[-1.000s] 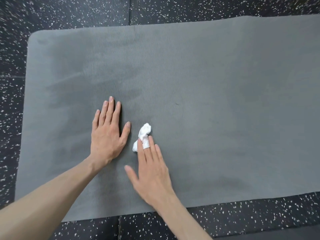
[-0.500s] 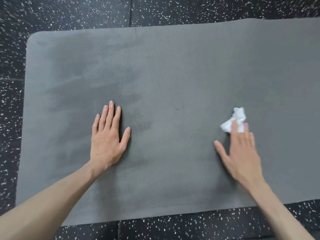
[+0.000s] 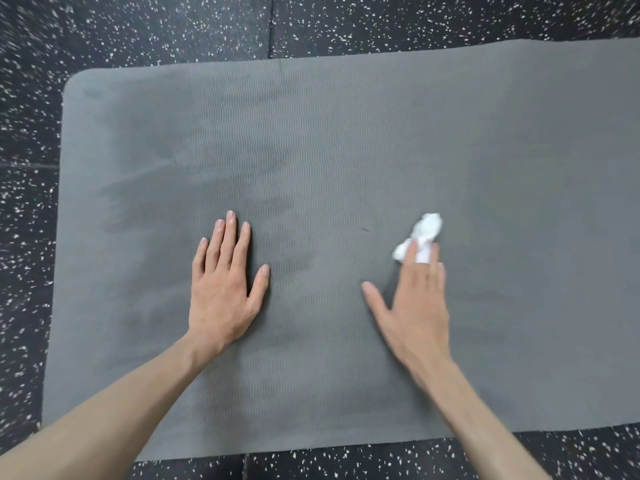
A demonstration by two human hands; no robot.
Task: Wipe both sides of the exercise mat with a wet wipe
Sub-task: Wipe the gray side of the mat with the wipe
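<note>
Both hands palm-down, bare forearms reaching forward.

The left hand (image 3: 221, 292) lies flat on the mat (image 3: 346, 133), its four fingers straight and close together, pointing away from the person, the thumb spread out toward the right hand's side. Its forearm runs back to the lower left. The right hand (image 3: 414, 306) is also palm-down with straight fingers, slightly blurred; its fingertips (image 3: 412, 249) press on a crumpled white wipe (image 3: 424, 232) that sticks out just beyond them. Its thumb is splayed toward the left hand. Its forearm runs back to the lower right. The two hands are well apart.
</note>
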